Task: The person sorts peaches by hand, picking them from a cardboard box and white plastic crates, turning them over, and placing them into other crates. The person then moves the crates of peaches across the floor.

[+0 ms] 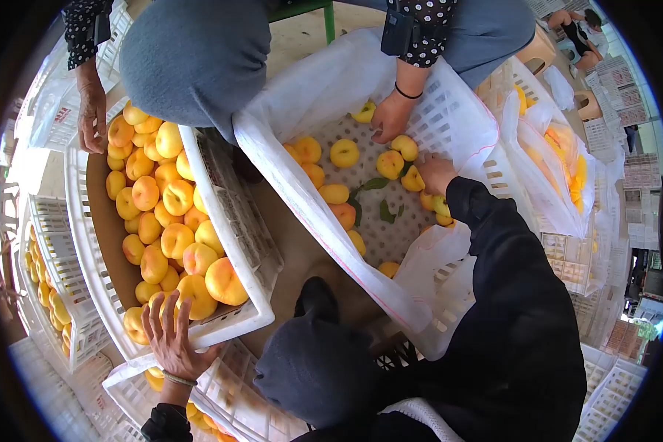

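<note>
My left hand lies spread at the near end of a white crate, its fingertips by the lowest yellow-orange peaches heaped inside. Deep in a second white crate with a cloth-like liner, my right hand curls beside a yellow peach and seems to grip it; part of its fingers is hidden. More peaches and some green leaves are scattered on that crate's perforated floor. Another person's hand reaches into the same crate from the far side.
The co-worker's other hand hangs beside the full crate's far end. Further peach crates stand left and below my left hand. At right, a lined crate holds bagged yellow fruit. My dark shoe shows between the two main crates.
</note>
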`<action>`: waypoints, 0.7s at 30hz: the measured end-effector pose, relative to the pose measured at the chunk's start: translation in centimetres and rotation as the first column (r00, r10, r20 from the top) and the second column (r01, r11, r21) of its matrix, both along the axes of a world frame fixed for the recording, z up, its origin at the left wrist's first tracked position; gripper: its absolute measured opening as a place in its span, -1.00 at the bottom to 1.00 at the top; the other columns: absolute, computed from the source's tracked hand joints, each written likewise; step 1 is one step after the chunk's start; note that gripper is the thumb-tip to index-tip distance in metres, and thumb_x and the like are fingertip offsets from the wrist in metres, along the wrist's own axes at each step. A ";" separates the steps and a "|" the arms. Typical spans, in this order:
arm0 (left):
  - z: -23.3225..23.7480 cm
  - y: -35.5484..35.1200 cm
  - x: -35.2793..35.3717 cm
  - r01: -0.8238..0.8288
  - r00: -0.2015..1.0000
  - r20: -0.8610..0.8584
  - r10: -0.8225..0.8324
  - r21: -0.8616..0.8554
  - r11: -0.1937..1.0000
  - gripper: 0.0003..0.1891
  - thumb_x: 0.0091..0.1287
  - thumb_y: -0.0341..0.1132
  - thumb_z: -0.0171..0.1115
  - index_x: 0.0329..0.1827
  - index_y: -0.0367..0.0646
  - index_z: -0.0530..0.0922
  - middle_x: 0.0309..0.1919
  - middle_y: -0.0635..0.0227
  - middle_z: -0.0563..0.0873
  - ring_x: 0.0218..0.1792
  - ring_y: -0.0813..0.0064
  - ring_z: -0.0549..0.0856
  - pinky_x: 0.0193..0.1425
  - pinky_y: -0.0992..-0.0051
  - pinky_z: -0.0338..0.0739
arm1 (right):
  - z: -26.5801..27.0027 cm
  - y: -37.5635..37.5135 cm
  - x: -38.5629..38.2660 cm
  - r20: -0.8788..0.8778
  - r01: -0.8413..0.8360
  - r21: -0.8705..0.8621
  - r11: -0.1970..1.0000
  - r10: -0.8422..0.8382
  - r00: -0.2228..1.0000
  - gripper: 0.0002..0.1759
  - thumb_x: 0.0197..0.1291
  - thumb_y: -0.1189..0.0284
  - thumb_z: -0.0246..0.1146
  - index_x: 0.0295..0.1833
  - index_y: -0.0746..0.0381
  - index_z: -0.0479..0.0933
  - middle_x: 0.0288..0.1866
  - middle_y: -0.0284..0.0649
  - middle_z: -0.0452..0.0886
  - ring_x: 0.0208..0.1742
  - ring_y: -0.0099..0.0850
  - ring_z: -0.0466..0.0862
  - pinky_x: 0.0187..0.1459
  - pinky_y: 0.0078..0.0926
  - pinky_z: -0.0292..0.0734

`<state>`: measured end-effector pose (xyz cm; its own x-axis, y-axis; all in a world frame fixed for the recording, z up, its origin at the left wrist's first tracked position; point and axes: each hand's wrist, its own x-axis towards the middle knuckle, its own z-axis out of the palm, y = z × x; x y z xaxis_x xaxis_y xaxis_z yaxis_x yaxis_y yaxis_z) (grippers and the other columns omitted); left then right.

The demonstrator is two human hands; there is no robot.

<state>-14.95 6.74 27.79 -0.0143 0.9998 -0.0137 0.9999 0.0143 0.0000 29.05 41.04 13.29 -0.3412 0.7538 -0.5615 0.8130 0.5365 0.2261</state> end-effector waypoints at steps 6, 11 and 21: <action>-0.4 -0.1 -0.3 0.017 0.999 -0.033 -0.018 -0.025 1.000 -0.20 -0.11 0.18 0.29 0.20 -0.05 0.37 0.18 0.22 0.44 0.27 0.08 0.33 0.39 -0.05 0.01 | -0.7 -0.4 1.5 -0.195 -0.011 0.107 0.994 0.031 0.980 -0.31 -0.24 0.29 0.43 0.10 0.22 0.42 0.01 -0.12 0.49 0.10 -0.15 0.48 -0.03 -0.25 0.50; -0.3 -0.8 -0.9 0.054 0.996 0.069 -0.063 0.132 0.990 -0.17 0.04 0.42 0.04 0.17 -0.10 0.40 0.11 0.17 0.47 0.22 0.06 0.36 0.33 -0.02 0.07 | 5.4 -1.2 0.0 -0.278 0.149 -0.932 0.330 -0.916 0.289 -0.30 0.11 -0.16 0.15 -0.03 0.32 0.46 -0.22 0.00 0.63 -0.32 -0.36 0.66 -0.37 -0.45 0.58; 7.2 2.7 7.4 -0.033 0.613 0.782 -0.112 0.167 0.985 -0.45 0.06 -0.34 0.40 0.13 -0.24 0.40 0.04 0.12 0.51 -0.01 0.17 0.56 0.07 0.33 0.48 | 21.9 -13.7 -10.4 -0.246 -0.339 -0.919 0.202 -0.965 0.090 -0.22 0.20 -0.29 -0.10 -0.01 0.27 0.45 -0.37 -0.09 0.63 -0.51 -0.47 0.61 -0.47 -0.58 0.52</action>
<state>-7.50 9.45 35.02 -0.0305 0.9886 0.1477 0.6129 -0.0982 0.7841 18.67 27.34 35.17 -0.8123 0.3884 -0.4351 0.1030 -0.6387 -0.7625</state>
